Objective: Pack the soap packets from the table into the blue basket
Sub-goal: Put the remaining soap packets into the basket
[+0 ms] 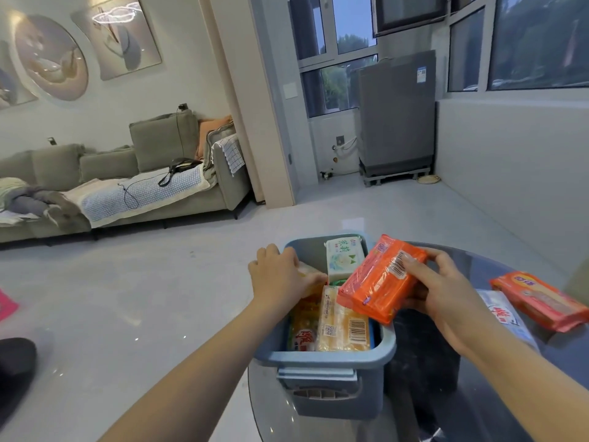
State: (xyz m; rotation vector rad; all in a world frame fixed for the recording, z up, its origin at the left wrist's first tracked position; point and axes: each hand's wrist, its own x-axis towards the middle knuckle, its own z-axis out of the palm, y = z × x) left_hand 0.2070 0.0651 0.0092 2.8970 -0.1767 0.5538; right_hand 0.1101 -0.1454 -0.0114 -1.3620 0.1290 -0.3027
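The blue basket (325, 362) stands on a round glass table (478, 393) and holds several soap packets: a white-green one (342, 258) at the far end, a pale yellow one (342, 327) and a yellow-red one (302, 323) nearer me. My right hand (446, 285) grips an orange soap packet (379, 279) tilted over the basket's right rim. My left hand (280, 275) reaches inside the basket's left side and presses on a yellow packet (306, 272). On the table to the right lie another orange packet (538, 299) and a white-blue packet (503, 314).
The table edge curves just left of the basket, with grey floor (159, 298) beyond. A grey sofa (127, 186) stands at the far left, a grey appliance (396, 116) by the windows. A dark object (16, 365) sits at the lower left.
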